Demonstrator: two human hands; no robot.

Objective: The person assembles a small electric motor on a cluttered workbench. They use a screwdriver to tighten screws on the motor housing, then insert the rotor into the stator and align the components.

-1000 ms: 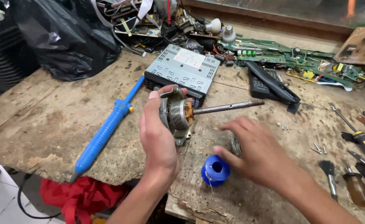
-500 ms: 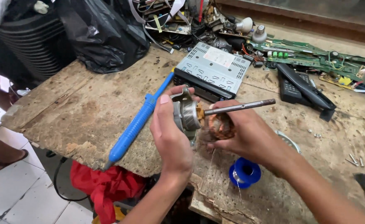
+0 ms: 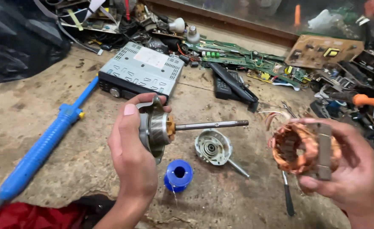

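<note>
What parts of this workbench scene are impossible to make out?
- Rotor: head view, its near end is covered by the left hand.
- Copper-wound stator: far side hidden by the right hand.
- Blue desoldering pump: lower end cut by the frame's left edge.

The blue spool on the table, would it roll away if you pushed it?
Probably not: the small blue spool stands on its flat end, hole up, so it would likely slide on the rough worn tabletop. Tipped onto its round side, it might roll.
</note>
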